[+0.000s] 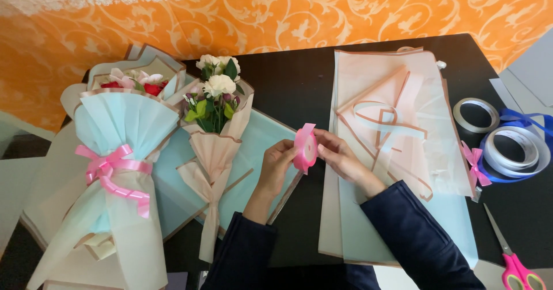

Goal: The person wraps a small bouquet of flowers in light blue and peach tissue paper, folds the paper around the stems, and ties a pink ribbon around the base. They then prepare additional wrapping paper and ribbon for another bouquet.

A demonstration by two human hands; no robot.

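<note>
- The left hand (276, 162) holds one side of a pink ribbon roll (305, 148), with its fingers curled around the edge
- The right hand (340, 156) holds the other side of the roll, and its fingertips pinch the rim
- The roll is up in the air between the two hands, above the black table (299, 82), near the middle of it
- Both arms wear dark blue sleeves (415, 238)
- Just left of the hands lies a small bouquet (214, 111) with white flowers and green leaves, wrapped in peach paper
- Farther left lies a bigger bouquet (118, 174) in light blue and cream paper, tied with a pink bow (112, 169). Red and pink flowers peek out at its top
- A light blue sheet (262, 146) lies flat under the small bouquet
- Right of the hands is a pile of thin peach and blue wrapping sheets (397, 151), and the right arm rests across it
- A small pink bow (475, 164) sits at the right edge of that pile
- Near the right side of the table are a roll of tape (476, 115) and a white ribbon roll (515, 151) with blue ribbon beside it
- Pink-handled scissors (515, 264) lie at the bottom right corner
- An orange patterned cloth (288, 13) hangs behind the table
</note>
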